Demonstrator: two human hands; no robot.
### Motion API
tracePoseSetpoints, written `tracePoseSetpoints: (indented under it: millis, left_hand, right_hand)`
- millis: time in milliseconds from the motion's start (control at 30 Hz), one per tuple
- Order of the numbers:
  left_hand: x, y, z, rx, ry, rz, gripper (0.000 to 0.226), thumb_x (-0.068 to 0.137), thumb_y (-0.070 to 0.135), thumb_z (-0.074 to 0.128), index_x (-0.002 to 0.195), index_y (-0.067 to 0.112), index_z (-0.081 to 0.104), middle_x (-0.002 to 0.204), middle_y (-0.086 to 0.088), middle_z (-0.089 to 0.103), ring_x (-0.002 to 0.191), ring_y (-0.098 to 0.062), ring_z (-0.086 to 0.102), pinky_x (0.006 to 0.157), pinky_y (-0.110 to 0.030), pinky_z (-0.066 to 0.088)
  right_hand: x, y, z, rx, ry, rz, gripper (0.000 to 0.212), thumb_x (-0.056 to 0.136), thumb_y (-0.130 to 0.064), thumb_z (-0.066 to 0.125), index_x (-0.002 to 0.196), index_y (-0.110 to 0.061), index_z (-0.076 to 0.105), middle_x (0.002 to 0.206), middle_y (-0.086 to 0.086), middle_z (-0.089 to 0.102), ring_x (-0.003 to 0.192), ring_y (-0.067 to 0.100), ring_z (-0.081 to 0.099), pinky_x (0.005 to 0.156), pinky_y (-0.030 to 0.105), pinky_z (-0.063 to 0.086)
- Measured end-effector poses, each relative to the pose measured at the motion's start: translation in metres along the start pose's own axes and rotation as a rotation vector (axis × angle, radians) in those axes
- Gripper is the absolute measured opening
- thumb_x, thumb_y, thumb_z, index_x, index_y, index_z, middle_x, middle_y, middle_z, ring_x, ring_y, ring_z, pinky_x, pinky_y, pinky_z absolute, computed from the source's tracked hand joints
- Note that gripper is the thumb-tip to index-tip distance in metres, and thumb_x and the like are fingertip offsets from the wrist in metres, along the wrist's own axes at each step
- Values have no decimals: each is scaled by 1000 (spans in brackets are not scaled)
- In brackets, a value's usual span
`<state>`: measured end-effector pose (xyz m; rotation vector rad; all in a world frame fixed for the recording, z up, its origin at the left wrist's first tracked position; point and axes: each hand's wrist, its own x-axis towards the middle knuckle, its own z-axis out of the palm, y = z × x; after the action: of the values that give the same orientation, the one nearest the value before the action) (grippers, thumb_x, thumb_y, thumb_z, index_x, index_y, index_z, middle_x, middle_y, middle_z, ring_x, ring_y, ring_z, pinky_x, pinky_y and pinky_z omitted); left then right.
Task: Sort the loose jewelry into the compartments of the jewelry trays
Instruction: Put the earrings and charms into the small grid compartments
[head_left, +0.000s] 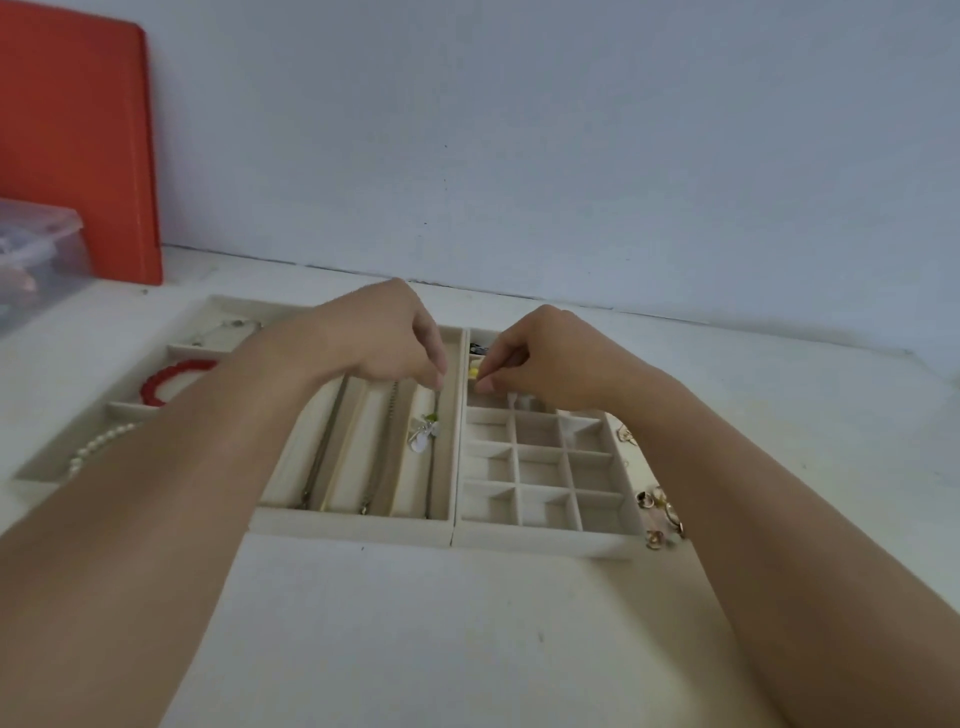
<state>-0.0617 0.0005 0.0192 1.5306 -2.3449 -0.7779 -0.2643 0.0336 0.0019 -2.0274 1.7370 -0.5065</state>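
White table (415, 623) against a pale wall, three beige trays side by side. Left hand (384, 338) fingers pinch the top of a thin necklace with a white flower pendant (423, 434), which hangs into the rightmost slot of the middle slotted tray (353, 527). Right hand (540, 358) fingers pinch a small yellow piece (474, 372) over the far cells of the grid tray (545, 543). Left tray (208, 306) holds a red bracelet (171, 379) and pearl strand (98, 447). Loose gold earrings (660, 514) lie on the table just right of the grid tray. Orange board (78, 145) and clear plastic box (36, 260) at far left.
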Motion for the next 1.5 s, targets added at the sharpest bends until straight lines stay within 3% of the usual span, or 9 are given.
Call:
tracePoseSetpoints:
  millis: [133, 267, 533, 633, 733, 1033, 1167, 1267, 1500]
  left_hand:
    - [-12, 14, 4, 189, -149, -31, 14, 70, 25, 88, 81, 26, 79, 62, 11, 60, 60, -9, 53, 57, -22, 40]
    - [-15, 21, 12, 389, -169, -70, 30, 68, 33, 91, 94, 22, 79, 90, 6, 72, 87, -16, 64, 75, -26, 50]
    - [-18, 28, 11, 446, -180, -71, 24, 70, 35, 89, 88, 21, 80, 75, 9, 63, 84, -18, 61, 73, -27, 50]
    - [-18, 26, 6, 381, -159, -71, 19, 68, 33, 90, 79, 22, 80, 74, 5, 66, 74, -16, 58, 63, -25, 44]
    - [-17, 22, -3, 270, -97, -37, 15, 70, 36, 89, 68, 25, 79, 63, 6, 62, 63, -14, 54, 57, -24, 38]
    - [-9, 11, -16, -8, 150, 42, 17, 66, 39, 90, 67, 28, 78, 67, 14, 71, 70, -4, 62, 58, -24, 39]
    - [-7, 11, -14, -188, 234, 72, 18, 67, 36, 91, 71, 24, 77, 69, 10, 74, 54, -5, 58, 56, -21, 39]
    - [-7, 13, -14, -355, 245, 81, 21, 72, 33, 89, 80, 18, 76, 74, 1, 77, 71, -21, 72, 66, -33, 42]
    - [-7, 12, -11, -400, 238, 86, 21, 74, 32, 87, 82, 17, 76, 74, 5, 77, 67, -3, 68, 68, -36, 42]
  right_hand:
    - [2, 0, 1, 16, -5, -31, 14, 80, -30, 84, 71, -36, 75, 59, -21, 66, 44, 0, 51, 43, 10, 39]
    - [2, 0, 1, 13, -30, -55, 14, 82, -27, 83, 73, -37, 78, 66, -19, 72, 47, -3, 55, 43, 8, 39]
    - [3, 1, 9, -62, -21, -55, 5, 80, -29, 83, 81, -33, 80, 75, -17, 75, 76, 1, 69, 71, 24, 56]
    - [3, 0, 12, -66, -14, -60, 6, 81, -24, 81, 80, -30, 80, 73, -16, 74, 65, -2, 65, 55, 12, 45]
    - [1, -1, 14, -83, -22, -52, 14, 81, -20, 79, 77, -34, 77, 71, -19, 73, 68, -3, 66, 57, 12, 45]
    - [-2, -2, -9, -98, 35, -56, 6, 80, -26, 84, 80, -29, 79, 69, -12, 58, 42, -5, 50, 43, 9, 34]
    - [-3, -5, -6, -196, -77, -39, 6, 83, -30, 81, 87, -34, 81, 65, -14, 56, 55, 5, 53, 53, 17, 37]
    - [-2, -5, 0, -248, -101, -67, 10, 87, -26, 76, 92, -33, 80, 64, -13, 53, 57, 4, 49, 54, 19, 33]
    - [3, 0, 9, -280, -96, -84, 11, 90, -30, 72, 96, -34, 80, 65, -17, 52, 63, 1, 48, 62, 24, 39]
